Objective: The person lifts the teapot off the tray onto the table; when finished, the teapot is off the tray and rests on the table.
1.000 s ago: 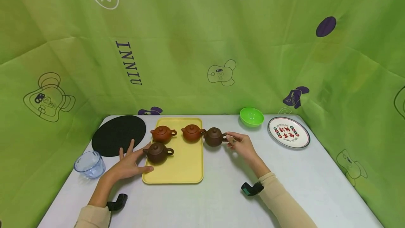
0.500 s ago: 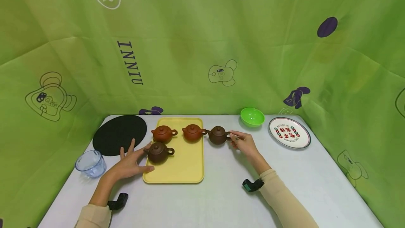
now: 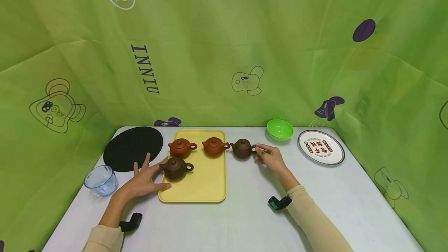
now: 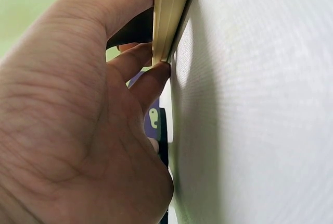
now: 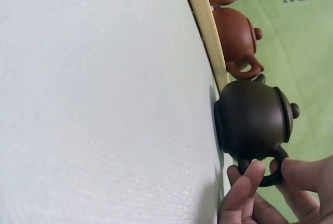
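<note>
My right hand (image 3: 272,160) pinches the loop handle of a dark brown teapot (image 3: 242,149). This teapot is upright just right of the yellow tray (image 3: 206,189), its base close to the white tabletop in the right wrist view. Its spout points left, toward the handle of a reddish-brown teapot (image 3: 213,147) on the tray. Another reddish-brown teapot (image 3: 180,148) stands at the tray's back left, with a second dark brown teapot (image 3: 175,169) in front of it. With spread fingers, my left hand (image 3: 141,182) touches the tray's left edge, beside that front teapot.
Behind my left hand lies a black round mat (image 3: 131,147), with a clear blue glass bowl (image 3: 101,182) in front of it. A green bowl (image 3: 280,130) and a white patterned plate (image 3: 330,156) stand at the back right. Green cloth (image 3: 196,69) walls the table (image 3: 210,228).
The right hand has moved slightly right and back with the dark brown teapot, taking it farther from the tray's right edge. My left hand stays at the tray.
</note>
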{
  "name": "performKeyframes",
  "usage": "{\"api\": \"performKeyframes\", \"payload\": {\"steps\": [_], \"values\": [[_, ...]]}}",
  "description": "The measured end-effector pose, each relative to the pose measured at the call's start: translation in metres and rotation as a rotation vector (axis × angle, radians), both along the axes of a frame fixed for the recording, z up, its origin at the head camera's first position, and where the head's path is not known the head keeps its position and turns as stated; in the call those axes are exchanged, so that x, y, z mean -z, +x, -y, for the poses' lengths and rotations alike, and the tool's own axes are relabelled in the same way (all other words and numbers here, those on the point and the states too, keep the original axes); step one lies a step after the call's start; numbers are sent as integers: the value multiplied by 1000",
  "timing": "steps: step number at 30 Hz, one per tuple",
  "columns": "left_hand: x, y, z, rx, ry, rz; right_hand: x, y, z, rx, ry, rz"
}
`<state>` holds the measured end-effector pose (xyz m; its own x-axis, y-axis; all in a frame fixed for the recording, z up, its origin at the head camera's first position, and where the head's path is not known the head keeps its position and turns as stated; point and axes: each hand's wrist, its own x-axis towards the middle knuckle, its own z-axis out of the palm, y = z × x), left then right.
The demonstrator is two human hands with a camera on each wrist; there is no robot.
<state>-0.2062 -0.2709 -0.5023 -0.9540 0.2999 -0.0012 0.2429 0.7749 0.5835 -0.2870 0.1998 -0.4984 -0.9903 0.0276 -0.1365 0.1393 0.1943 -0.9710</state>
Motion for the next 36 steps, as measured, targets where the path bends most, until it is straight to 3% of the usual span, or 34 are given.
{"api": "performKeyframes", "payload": {"steps": [36], "values": [[-1,0,-1,-2,0,7,3,-9,-3,-12,-101,22]]}}
